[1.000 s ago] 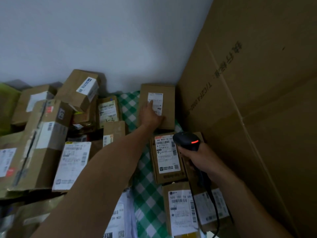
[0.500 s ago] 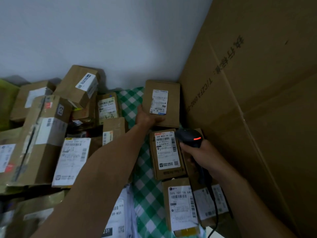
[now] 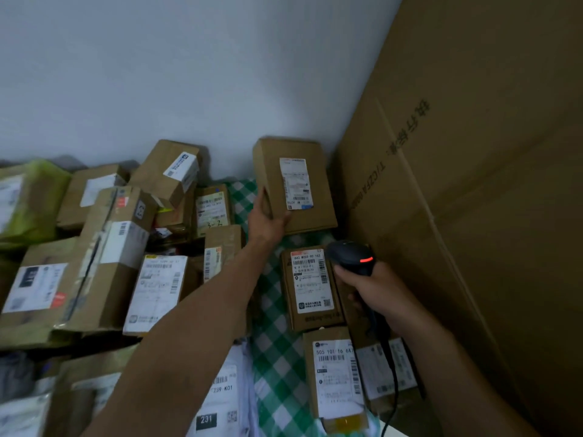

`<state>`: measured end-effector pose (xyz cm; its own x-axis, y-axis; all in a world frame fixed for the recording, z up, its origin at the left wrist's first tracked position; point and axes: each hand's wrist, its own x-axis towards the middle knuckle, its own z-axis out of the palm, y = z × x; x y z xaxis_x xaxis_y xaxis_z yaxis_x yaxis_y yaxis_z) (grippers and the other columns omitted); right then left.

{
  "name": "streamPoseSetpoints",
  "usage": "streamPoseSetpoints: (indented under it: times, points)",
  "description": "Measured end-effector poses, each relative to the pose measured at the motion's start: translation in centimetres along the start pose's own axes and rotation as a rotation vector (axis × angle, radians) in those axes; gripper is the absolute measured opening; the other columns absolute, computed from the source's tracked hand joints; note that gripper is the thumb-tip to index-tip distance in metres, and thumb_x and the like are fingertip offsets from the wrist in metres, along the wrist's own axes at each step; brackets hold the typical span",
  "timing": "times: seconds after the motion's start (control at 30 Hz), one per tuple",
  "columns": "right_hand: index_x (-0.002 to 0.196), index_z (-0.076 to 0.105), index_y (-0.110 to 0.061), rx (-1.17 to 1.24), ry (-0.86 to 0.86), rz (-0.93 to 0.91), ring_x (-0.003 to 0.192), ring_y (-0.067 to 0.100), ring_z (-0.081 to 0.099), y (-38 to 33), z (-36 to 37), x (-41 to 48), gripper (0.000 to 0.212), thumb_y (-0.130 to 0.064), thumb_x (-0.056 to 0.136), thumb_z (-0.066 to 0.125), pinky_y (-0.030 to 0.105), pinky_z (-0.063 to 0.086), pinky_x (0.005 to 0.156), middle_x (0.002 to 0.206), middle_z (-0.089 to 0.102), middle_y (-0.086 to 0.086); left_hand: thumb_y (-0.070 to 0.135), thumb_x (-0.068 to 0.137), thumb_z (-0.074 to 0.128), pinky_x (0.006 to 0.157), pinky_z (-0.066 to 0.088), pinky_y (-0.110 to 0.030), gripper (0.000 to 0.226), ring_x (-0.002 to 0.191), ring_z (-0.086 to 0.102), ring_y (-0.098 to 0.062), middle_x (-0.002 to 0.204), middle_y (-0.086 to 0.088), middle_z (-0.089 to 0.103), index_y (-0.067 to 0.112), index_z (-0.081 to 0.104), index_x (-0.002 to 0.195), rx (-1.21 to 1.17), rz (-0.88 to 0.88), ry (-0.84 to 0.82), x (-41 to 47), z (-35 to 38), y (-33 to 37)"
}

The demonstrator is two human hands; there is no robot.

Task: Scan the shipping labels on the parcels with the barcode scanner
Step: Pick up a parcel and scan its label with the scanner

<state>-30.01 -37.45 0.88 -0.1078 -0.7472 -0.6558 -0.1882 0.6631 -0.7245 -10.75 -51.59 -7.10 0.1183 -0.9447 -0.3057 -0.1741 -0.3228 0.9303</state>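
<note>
The left hand (image 3: 268, 217) reaches forward and grips the lower left corner of a brown parcel (image 3: 319, 197), thumb on its front face and the other fingers behind its edge. The parcel is raised off the green-and-white checked cloth (image 3: 274, 339) and tilted so that its front faces the camera. It sits close to the pale wall (image 3: 157, 74) and just beside the large cardboard box (image 3: 473, 200) that stands along the right. A white shipping label (image 3: 296, 183) lies upright on the parcel's front, its print too small to read. The right hand (image 3: 377, 290) is curled around the handle of a black barcode scanner (image 3: 349, 255). The scanner's head points forward, towards the raised parcel, and a red light glows on its top. Its dark cable (image 3: 392, 373) trails back towards the camera. The scanner's head is just right of a second parcel (image 3: 310, 287), which lies flat on the cloth with its label facing up. A third labelled parcel (image 3: 336, 378) lies nearer the camera. To the left, many more labelled cardboard parcels (image 3: 104, 266) are heaped against the wall, with a yellow-green bag (image 3: 34, 197) at the far left edge.
</note>
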Motion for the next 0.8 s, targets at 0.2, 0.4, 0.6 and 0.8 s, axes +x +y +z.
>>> streamPoseSetpoints:
  times: [0.2,0.4,0.6,0.8]
  points:
    - [0.094,0.074,-0.017,0.039,0.031,-0.121,0.056,0.005,0.067,-2.4,-0.2,-4.7,0.015,-0.032,0.096,0.071,0.028,0.049,0.062,0.063,0.072,-0.007,0.041,0.082,0.08,0.106,0.048,-0.064,0.101,0.141,0.043,-0.027,0.151,0.002,0.038,0.06,0.014,0.156,0.079,0.216,0.046,-3.9,-4.2,1.6]
    - [0.094,0.073,-0.01,0.063,0.035,-0.262,0.047,-0.004,0.061,-4.6,0.1,-9.6,0.017,-0.026,0.098,0.069,0.014,0.044,0.046,0.053,0.066,-0.014,0.041,0.087,0.079,0.108,0.049,-0.058,0.101,0.141,0.045,-0.024,0.153,-0.002,0.039,0.05,0.01,0.161,0.096,0.394,0.038,-9.6,-6.2,2.7]
    - [0.087,0.075,-0.016,0.042,0.029,-0.287,0.058,0.003,0.062,-4.6,0.9,-12.9,0.019,-0.032,0.096,0.072,0.02,0.048,0.056,0.077,0.074,-0.005,0.037,0.086,0.079,0.107,0.05,-0.057,0.104,0.14,0.045,-0.024,0.15,-0.001,0.035,0.057,0.008,0.158,0.093,0.398,0.06,-13.6,-6.4,2.8]
    - [0.088,0.074,-0.017,0.007,-0.003,-0.289,0.055,0.008,0.056,-3.8,1.3,-14.5,0.019,-0.034,0.095,0.073,0.022,0.045,0.053,0.068,0.07,-0.006,0.033,0.089,0.079,0.108,0.05,-0.056,0.103,0.138,0.045,-0.023,0.145,-0.002,0.035,0.057,0.008,0.158,0.124,0.427,0.098,-14.8,-6.2,2.1]
